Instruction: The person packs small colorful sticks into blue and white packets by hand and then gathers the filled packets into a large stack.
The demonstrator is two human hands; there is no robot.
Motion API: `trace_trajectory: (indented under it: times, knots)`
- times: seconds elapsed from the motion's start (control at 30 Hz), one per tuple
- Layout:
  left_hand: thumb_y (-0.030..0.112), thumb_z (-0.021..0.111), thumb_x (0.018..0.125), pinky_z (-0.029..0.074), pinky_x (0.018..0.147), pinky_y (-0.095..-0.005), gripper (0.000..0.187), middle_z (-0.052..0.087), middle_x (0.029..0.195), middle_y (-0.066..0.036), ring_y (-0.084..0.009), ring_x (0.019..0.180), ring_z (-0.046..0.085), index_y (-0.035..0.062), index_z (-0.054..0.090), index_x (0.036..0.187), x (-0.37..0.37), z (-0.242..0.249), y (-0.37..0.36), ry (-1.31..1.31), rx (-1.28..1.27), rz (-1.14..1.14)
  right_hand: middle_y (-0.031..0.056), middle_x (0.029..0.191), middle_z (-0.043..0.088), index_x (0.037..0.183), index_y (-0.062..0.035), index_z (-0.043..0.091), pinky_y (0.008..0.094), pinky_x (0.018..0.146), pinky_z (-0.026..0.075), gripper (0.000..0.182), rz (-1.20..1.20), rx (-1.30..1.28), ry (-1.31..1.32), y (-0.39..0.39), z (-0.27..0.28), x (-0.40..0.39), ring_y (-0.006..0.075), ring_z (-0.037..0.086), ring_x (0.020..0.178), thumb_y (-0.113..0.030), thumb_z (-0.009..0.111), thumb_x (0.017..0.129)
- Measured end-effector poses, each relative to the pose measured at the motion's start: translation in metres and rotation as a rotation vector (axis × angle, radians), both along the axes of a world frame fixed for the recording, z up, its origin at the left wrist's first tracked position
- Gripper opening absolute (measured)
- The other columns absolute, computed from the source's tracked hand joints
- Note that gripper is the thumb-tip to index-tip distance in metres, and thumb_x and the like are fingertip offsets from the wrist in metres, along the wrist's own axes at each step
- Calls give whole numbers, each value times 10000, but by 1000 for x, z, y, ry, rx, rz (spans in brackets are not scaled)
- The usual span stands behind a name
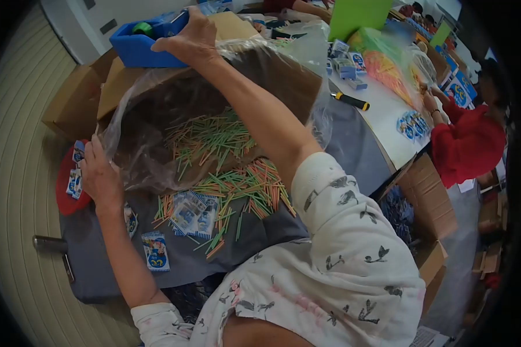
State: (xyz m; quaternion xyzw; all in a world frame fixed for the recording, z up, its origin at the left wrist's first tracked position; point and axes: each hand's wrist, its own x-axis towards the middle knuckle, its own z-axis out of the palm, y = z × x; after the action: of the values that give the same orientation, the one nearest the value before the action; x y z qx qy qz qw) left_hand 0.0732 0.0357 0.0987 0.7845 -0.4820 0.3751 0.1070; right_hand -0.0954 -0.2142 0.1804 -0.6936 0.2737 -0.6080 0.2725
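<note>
My right hand (192,41) reaches across the box, gripping the side of a blue plastic bin (134,51). A green round item (143,28) lies inside that bin. At the left, my left hand (103,176) has its fingers closed at the edge of the clear plastic liner (117,128), beside a red basket (67,196) with small blue-and-white packets (74,184). The liner sits in a cardboard box (283,75) that opens toward me. Green and orange thin sticks (214,136) lie inside it and spill onto the grey cloth.
Blue-and-white packets (156,251) and a clear-wrapped bundle (194,213) lie on the grey cloth (214,269). A yellow-black cutter (351,102) rests on the white table (388,124). At right, a person in a red sleeve (466,144) works near an open carton (425,194).
</note>
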Motion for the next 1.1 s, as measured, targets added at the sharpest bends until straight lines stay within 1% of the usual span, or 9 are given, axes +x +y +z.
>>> trace_trajectory:
  times: [0.03, 0.17, 0.23, 0.33, 0.4, 0.53, 0.63, 0.73, 1.1]
  knots:
    - [-30, 569, 781, 479, 900, -441, 606, 546, 1305, -163, -376, 1073, 575, 58, 472, 1373, 3, 0, 0, -43, 1, 16, 207, 901, 667, 1025, 3, 612, 439, 765, 552, 733, -115, -118, -34, -18, -12, 12, 381, 669, 847, -366, 855, 440]
    - [-21, 543, 807, 509, 816, -429, 529, 552, 1259, -147, -367, 975, 596, 25, 500, 1333, 0, 4, -3, -77, 37, 29, 186, 886, 665, 1002, -7, 604, 416, 743, 552, 713, -39, -241, -119, 8, -10, -53, 353, 671, 815, -363, 854, 437]
    - [-13, 530, 818, 516, 800, -428, 504, 562, 1236, -148, -376, 952, 615, 13, 505, 1320, 6, 4, -9, -83, 56, 57, 116, 956, 665, 1055, -35, 592, 360, 775, 560, 668, 20, -347, -116, 21, -9, -94, 226, 666, 881, -322, 892, 531]
    - [-11, 535, 816, 513, 818, -443, 517, 560, 1257, -163, -390, 965, 618, 10, 494, 1330, 0, 7, -10, -47, 83, 100, 111, 885, 662, 999, -23, 584, 344, 725, 537, 651, 111, -369, -369, 42, -9, -163, 214, 643, 769, -297, 873, 484]
    - [-10, 535, 818, 508, 835, -451, 524, 554, 1276, -171, -392, 985, 614, 11, 486, 1339, 7, 4, -5, -73, 78, 71, 76, 906, 662, 1013, -41, 584, 314, 752, 533, 590, 53, -445, -362, 46, -13, -228, 176, 632, 792, -235, 877, 539]
    - [-6, 534, 825, 495, 879, -467, 547, 521, 1341, -193, -399, 1035, 602, 13, 457, 1367, 23, 2, -2, -70, 108, 9, 60, 918, 645, 1024, -45, 591, 303, 781, 536, 551, 22, -195, -605, 69, -30, -332, 167, 625, 826, -129, 872, 558]
    - [-7, 533, 826, 496, 880, -459, 560, 520, 1341, -191, -398, 1046, 598, 13, 446, 1378, 6, 11, -2, -11, 166, 75, 72, 915, 643, 1026, -31, 594, 301, 771, 531, 573, -171, -197, -579, 72, -50, -384, 166, 621, 829, -166, 881, 548]
    - [-5, 536, 826, 498, 861, -462, 563, 521, 1335, -191, -398, 1023, 599, 20, 444, 1381, 12, 9, -3, -18, 172, 62, 85, 916, 646, 1030, -16, 588, 312, 751, 519, 608, -614, -61, -332, 71, -81, -404, 185, 617, 813, -259, 878, 554]
    - [-11, 583, 794, 500, 837, -453, 607, 504, 1367, -132, -384, 982, 596, 54, 450, 1383, 8, 5, 1, -68, 144, 89, 73, 854, 626, 1016, -35, 577, 319, 734, 511, 568, -650, 123, 69, 1, -221, -374, 191, 594, 755, -209, 863, 557]
